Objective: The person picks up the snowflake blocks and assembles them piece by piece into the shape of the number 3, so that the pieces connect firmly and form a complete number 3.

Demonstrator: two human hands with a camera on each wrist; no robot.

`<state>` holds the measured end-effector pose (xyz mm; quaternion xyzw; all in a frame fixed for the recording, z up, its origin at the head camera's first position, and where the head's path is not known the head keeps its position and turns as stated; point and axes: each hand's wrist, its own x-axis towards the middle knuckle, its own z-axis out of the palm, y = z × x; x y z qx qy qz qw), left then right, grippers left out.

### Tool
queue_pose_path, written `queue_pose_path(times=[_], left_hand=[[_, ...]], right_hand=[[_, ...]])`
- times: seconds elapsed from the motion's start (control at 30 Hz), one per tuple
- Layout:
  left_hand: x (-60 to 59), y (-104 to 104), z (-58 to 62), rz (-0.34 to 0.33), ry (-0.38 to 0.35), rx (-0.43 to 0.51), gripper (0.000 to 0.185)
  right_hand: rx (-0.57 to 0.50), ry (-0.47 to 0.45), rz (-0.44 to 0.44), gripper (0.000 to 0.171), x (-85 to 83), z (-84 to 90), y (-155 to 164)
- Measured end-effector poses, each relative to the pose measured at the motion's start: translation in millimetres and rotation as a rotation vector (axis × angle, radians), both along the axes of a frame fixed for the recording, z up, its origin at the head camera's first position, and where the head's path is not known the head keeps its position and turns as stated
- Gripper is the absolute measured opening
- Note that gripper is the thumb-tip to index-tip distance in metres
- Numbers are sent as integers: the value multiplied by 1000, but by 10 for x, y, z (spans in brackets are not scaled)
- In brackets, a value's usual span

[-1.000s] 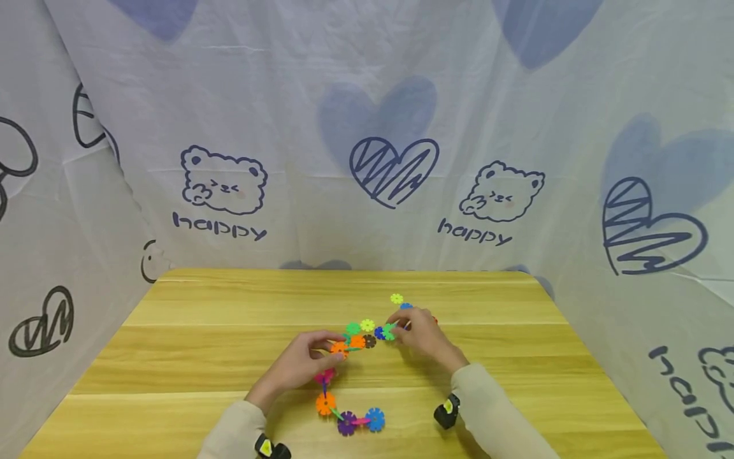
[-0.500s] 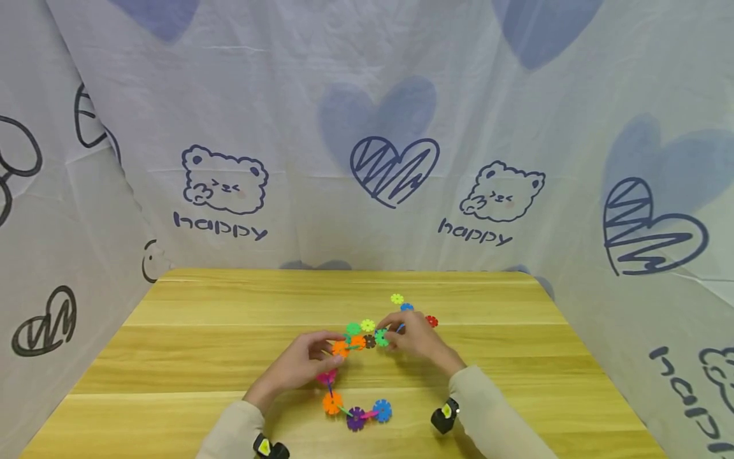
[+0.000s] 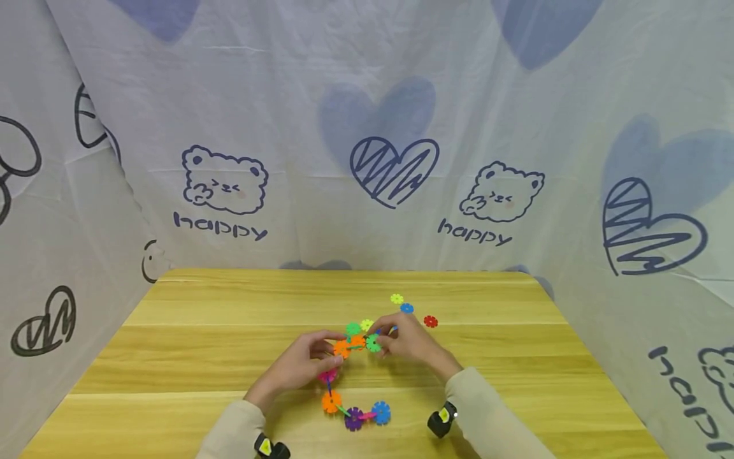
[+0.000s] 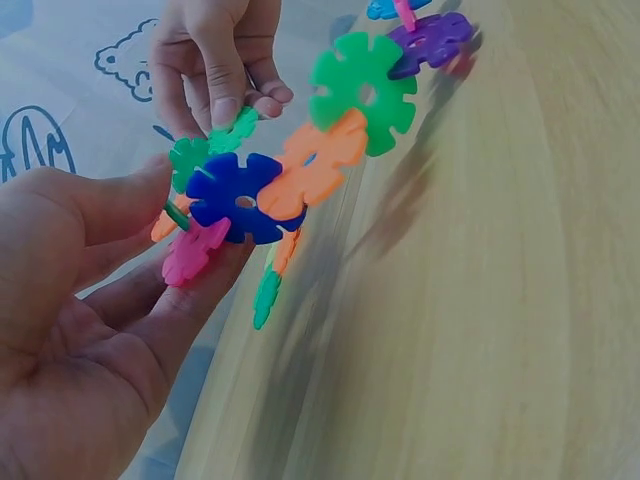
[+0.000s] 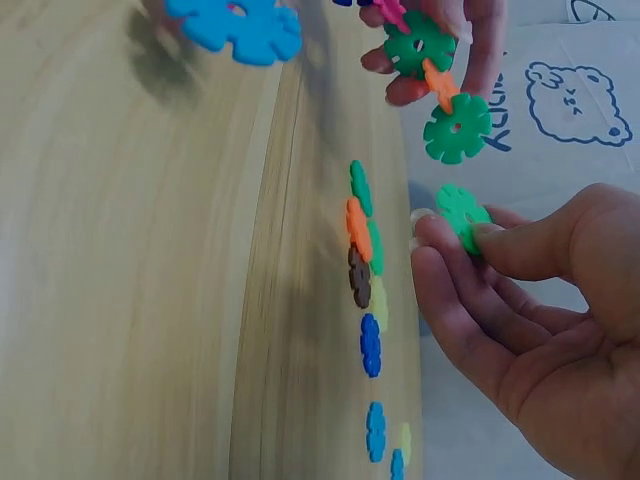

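Head view: a person sits at a light wooden table [image 3: 229,319] ringed by white printed cloth [image 3: 367,127], both hands at its centre.
Left hand: the left hand [image 3: 304,363] pinches the upper end of a linked chain of coloured plastic snowflake discs [image 3: 344,382], thumb and fingers closed on an orange disc; the left wrist view confirms the grip on the chain [image 4: 270,190].
Right hand: the right hand [image 3: 410,344] pinches a single green plastic snowflake disc [image 3: 373,343] between thumb and forefinger, seen plainly in the right wrist view [image 5: 462,215].
Position of work: the chain runs from table centre towards 6 o'clock, ending in orange, purple and blue discs; the green disc sits at 3 o'clock of the held end, just beside it.
Change noted: a second ago the right hand was further towards 2 o'clock, near the loose discs; it has since closed in on the chain's held end.
Assessment: the green disc appears about to be slotted on; no join is visible.
Loose stock: yellow-green [image 3: 396,298], blue [image 3: 406,308] and red [image 3: 430,321] discs lie at 1 o'clock of the hands.
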<state>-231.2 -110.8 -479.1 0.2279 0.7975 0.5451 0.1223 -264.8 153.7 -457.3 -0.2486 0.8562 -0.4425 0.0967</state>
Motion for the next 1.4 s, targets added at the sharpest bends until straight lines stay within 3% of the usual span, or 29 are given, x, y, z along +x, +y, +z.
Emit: queue_pose_path(times=[0.43, 0.97, 1.13, 1.4], left_hand=[[-9, 20, -6, -10, 13, -3, 46], [0, 63, -17, 22, 72, -17, 46], [4, 91, -23, 77, 40, -2, 44], [6, 113, -8, 114, 98, -4, 40]], right_hand=[[-34, -38, 15, 22, 13, -4, -29], [-110, -101, -13, 19, 38, 29, -25], [-116, -97, -28, 19, 44, 21, -28], [-138, -96, -45, 17, 51, 35, -49]])
